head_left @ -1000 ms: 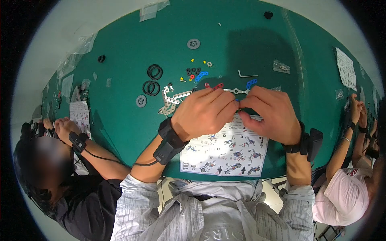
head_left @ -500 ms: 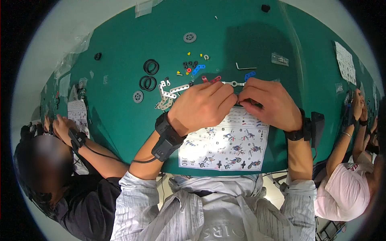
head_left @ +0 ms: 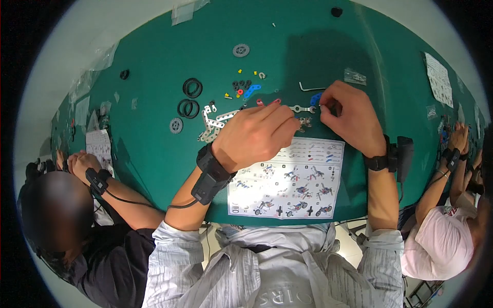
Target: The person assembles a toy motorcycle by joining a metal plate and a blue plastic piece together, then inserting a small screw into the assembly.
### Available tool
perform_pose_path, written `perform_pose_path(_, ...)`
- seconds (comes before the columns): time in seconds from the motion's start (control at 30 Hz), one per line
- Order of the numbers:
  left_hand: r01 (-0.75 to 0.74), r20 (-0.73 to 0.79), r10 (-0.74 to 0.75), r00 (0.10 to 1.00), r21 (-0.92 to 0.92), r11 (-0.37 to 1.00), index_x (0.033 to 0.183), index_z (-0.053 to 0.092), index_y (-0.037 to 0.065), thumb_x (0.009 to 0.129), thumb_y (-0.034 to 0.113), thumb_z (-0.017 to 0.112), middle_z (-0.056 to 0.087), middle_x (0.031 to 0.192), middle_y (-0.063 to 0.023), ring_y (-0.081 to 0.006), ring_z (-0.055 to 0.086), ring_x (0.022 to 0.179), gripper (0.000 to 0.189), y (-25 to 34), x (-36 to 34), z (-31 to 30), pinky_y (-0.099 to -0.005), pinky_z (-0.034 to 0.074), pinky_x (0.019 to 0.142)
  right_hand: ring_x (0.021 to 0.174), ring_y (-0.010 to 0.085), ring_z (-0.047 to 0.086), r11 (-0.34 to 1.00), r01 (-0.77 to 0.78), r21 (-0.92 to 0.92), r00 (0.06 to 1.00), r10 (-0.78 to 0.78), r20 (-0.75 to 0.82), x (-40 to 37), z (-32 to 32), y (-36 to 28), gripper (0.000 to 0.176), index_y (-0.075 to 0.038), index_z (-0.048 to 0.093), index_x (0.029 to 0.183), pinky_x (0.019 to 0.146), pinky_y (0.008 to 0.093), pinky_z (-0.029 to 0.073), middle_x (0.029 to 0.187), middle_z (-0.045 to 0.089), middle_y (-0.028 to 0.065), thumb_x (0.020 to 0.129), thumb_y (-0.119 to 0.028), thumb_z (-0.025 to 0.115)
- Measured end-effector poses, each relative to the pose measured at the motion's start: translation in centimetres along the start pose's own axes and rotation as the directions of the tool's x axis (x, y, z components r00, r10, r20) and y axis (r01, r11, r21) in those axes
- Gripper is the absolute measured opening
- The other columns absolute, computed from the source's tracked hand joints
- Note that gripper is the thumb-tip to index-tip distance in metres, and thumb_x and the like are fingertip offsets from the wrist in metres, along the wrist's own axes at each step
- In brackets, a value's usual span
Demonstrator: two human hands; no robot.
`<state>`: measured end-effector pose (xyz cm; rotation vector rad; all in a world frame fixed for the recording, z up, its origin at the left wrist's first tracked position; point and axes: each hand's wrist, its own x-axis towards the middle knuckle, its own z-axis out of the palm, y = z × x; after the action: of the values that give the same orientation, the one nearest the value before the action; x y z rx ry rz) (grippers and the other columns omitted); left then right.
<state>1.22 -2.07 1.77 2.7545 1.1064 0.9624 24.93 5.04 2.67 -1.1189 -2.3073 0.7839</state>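
Observation:
My left hand [head_left: 258, 132] is closed over the upper left of the printed instruction sheet [head_left: 285, 179], its fingertips hidden beneath the knuckles. Beside those fingers lies a small pile of metal fasteners [head_left: 305, 123]. My right hand [head_left: 352, 117] pinches thumb and forefinger together; whatever tiny thing may be between them is too small to name. Just left of that pinch is a flat silver wrench [head_left: 304, 109]. A blue perforated piece [head_left: 315, 99] sits above it, partly behind the right fingers. Red perforated pieces [head_left: 262, 102] show past my left knuckles.
Silver perforated strips [head_left: 210, 123], black rings [head_left: 192, 88] and a grey wheel [head_left: 241, 50] lie to the left and back. An L-shaped hex key [head_left: 310, 88] and a small clear bag [head_left: 355, 76] lie farther back. People work at both sides.
My right hand has moved up and right, away from the left hand, uncovering the fastener pile and the wrench's end. My left hand has shifted only slightly.

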Motion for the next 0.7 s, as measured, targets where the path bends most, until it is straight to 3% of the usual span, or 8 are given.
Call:
perform_pose_path(0.17, 0.017, -0.003, -0.017, 1.0, -0.04, 0.999, 0.09, 0.064, 0.004, 0.072, 0.008, 0.077, 0.064, 0.091, -0.0081, -0.0254, 0.068, 0.079, 0.023, -0.1, 0.1, -0.1, -0.0354, 0.058, 0.068, 0.072, 0.0282, 0.065, 0.998, -0.025, -0.056, 0.993, 0.031, 0.113, -0.1, -0.4, -0.2, 0.015, -0.002, 0.067, 0.09, 0.064, 0.0385, 0.051, 0.081, 0.062, 0.011, 0.076, -0.006, 0.07)
perform_pose_path(0.27, 0.031, 0.001, -0.031, 1.0, -0.06, 0.998, 0.09, 0.065, 0.004, 0.071, 0.006, 0.077, 0.064, 0.09, -0.0079, -0.0252, 0.068, 0.077, 0.023, -0.1, 0.2, -0.2, -0.0353, 0.057, 0.066, 0.072, 0.028, 0.065, 0.996, -0.014, -0.09, 0.995, 0.022, 0.094, 0.0, -0.5, -0.3, 0.018, -0.003, 0.067, 0.092, 0.063, 0.0386, 0.05, 0.084, 0.062, 0.0108, 0.075, -0.004, 0.07)
perform_pose_path(0.37, 0.037, -0.017, -0.038, 0.999, -0.081, 0.996, 0.09, 0.065, 0.004, 0.07, 0.005, 0.079, 0.064, 0.09, -0.008, -0.0252, 0.068, 0.076, 0.024, -0.1, 0.3, -0.2, -0.035, 0.057, 0.064, 0.072, 0.0255, 0.065, 0.998, 0.062, 0.0, 0.998, -0.062, 0.008, 0.0, -0.4, -1.2, 0.024, -0.004, 0.068, 0.097, 0.063, 0.0366, 0.051, 0.086, 0.062, 0.0094, 0.074, -0.002, 0.07)
perform_pose_path(0.47, 0.071, -0.04, -0.077, 0.996, -0.145, 0.987, 0.09, 0.065, 0.003, 0.069, 0.003, 0.079, 0.065, 0.09, -0.0089, -0.0254, 0.069, 0.076, 0.026, -0.2, 0.2, -0.2, -0.0344, 0.057, 0.064, 0.073, 0.02, 0.066, 0.983, 0.067, 0.17, 0.99, -0.087, 0.113, 0.0, -1.2, -3.0, 0.031, -0.005, 0.068, 0.102, 0.061, 0.0329, 0.052, 0.091, 0.063, 0.0071, 0.072, -0.002, 0.072)
perform_pose_path(0.57, 0.132, -0.091, -0.157, 0.983, -0.234, 0.963, 0.09, 0.065, 0.003, 0.069, 0.0, 0.078, 0.065, 0.09, -0.0091, -0.0244, 0.068, 0.074, 0.025, -0.3, 0.3, -0.1, -0.0331, 0.056, 0.063, 0.073, 0.015, 0.067, 0.946, 0.097, 0.31, 0.983, -0.14, 0.118, -0.1, -1.0, -3.2, 0.034, -0.004, 0.069, 0.104, 0.061, 0.0279, 0.054, 0.093, 0.067, 0.006, 0.071, -0.003, 0.077)
perform_pose_path(0.7, 0.175, -0.146, -0.246, 0.958, -0.383, 0.907, 0.09, 0.064, 0.003, 0.07, -0.005, 0.076, 0.064, 0.089, -0.0083, -0.0219, 0.067, 0.071, 0.025, -0.2, 0.6, -0.1, -0.0314, 0.056, 0.063, 0.073, 0.0149, 0.07, 0.913, 0.155, 0.377, 0.987, -0.162, -0.013, -0.3, 0.5, -2.4, 0.031, -0.002, 0.07, 0.101, 0.064, 0.0254, 0.056, 0.092, 0.07, 0.0075, 0.072, -0.002, 0.081)
